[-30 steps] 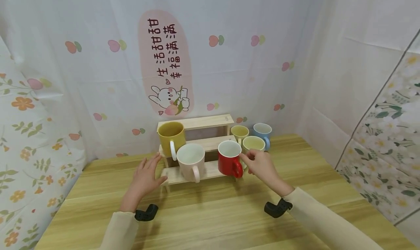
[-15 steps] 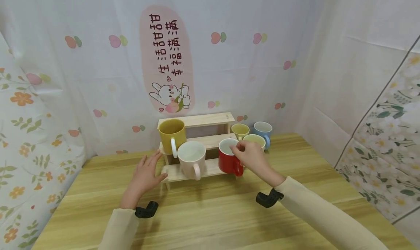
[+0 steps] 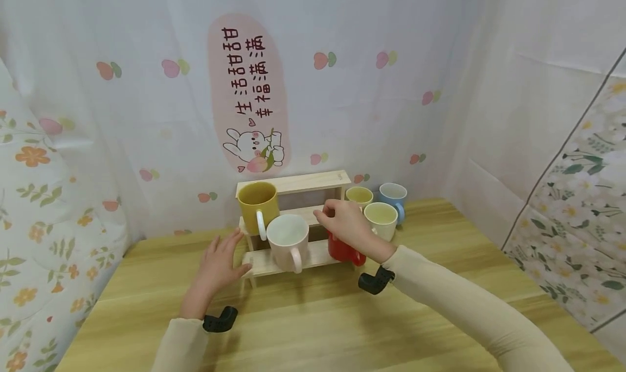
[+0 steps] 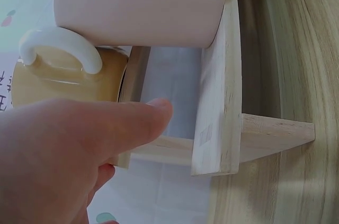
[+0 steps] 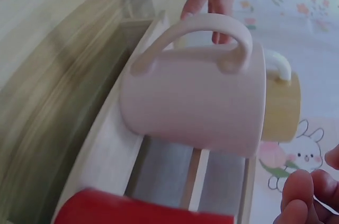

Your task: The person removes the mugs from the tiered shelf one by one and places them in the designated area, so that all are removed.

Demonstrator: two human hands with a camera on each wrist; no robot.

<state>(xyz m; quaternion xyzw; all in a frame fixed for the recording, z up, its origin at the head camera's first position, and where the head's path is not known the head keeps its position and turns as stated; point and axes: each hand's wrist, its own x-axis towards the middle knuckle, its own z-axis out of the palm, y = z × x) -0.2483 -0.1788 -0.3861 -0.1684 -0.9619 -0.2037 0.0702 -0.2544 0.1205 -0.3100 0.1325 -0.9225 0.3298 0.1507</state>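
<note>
A stepped wooden rack [image 3: 298, 182] holds several mugs. On its lowest step stand a pale pink mug [image 3: 283, 255] and a red mug [image 3: 339, 251]; a mustard-yellow mug [image 3: 258, 214] with a white handle sits higher at the left. My left hand [image 3: 218, 266] is at the rack's left end, fingers extended, its thumb [image 4: 135, 123] in front of the mustard mug in the left wrist view. Over the red mug is my right hand [image 3: 349, 225], fingers loosely bent, nothing between them; it hides the mug's rim. In the right wrist view its fingertips [image 5: 297, 195] appear apart from the pink mug.
Right of the rack stand a pale yellow mug [image 3: 382, 231], a small yellow cup [image 3: 359, 195] behind it and a light blue mug [image 3: 393, 197]. A printed curtain [image 3: 381, 117] hangs behind the wooden table [image 3: 303, 323].
My right hand has moved left from the right side of the red mug to over it, uncovering the pale yellow mug. My left hand and the mugs have stayed in place.
</note>
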